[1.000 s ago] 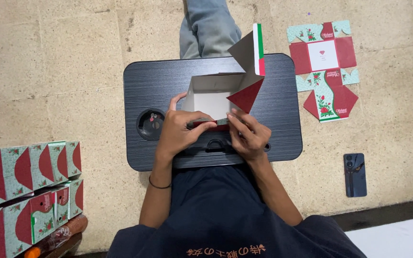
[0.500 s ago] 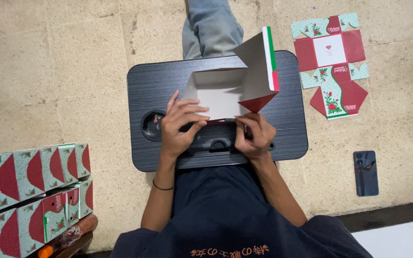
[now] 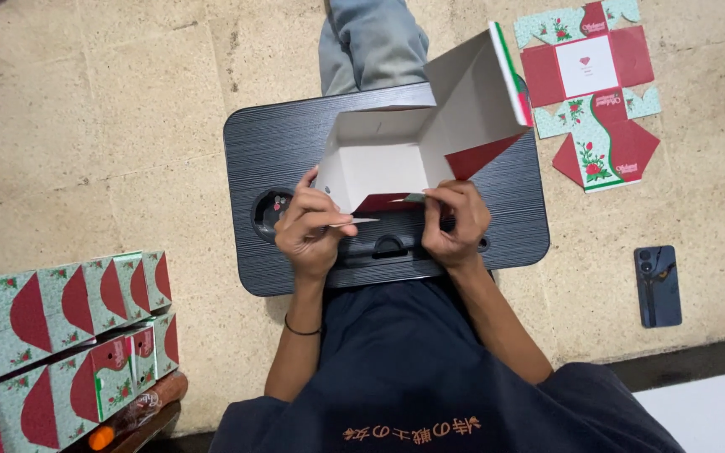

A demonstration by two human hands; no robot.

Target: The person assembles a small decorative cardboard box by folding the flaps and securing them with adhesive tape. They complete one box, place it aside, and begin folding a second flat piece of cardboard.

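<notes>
- A seated person bends over a half-folded cardboard box (image 3: 396, 155), white inside with red and green printed flaps, which rests on a black lap worktop (image 3: 279, 151) set on the stone floor (image 3: 86, 126).
- The left hand (image 3: 312, 231) grips the box's near left corner, fingers (image 3: 320, 205) curled around the edge and pinching a thin white flap; a dark band circles that wrist.
- The right hand (image 3: 455, 222) clamps the near right edge, fingers pressed onto a small red-and-green tab just beside the left hand.
- The box's tall right wall stands tilted up and outward, its green-and-red rim above the worktop's far right corner.
- A flat, unfolded box blank (image 3: 593, 88) of the same pattern lies on the floor to the right, well apart from the hands.
- A dark phone (image 3: 658, 285) lies face down on the floor below that blank.
- Finished boxes (image 3: 52, 335) in red and pale green are stacked at the lower left.
- A leg in light jeans (image 3: 371, 42) stretches out beyond the worktop.
</notes>
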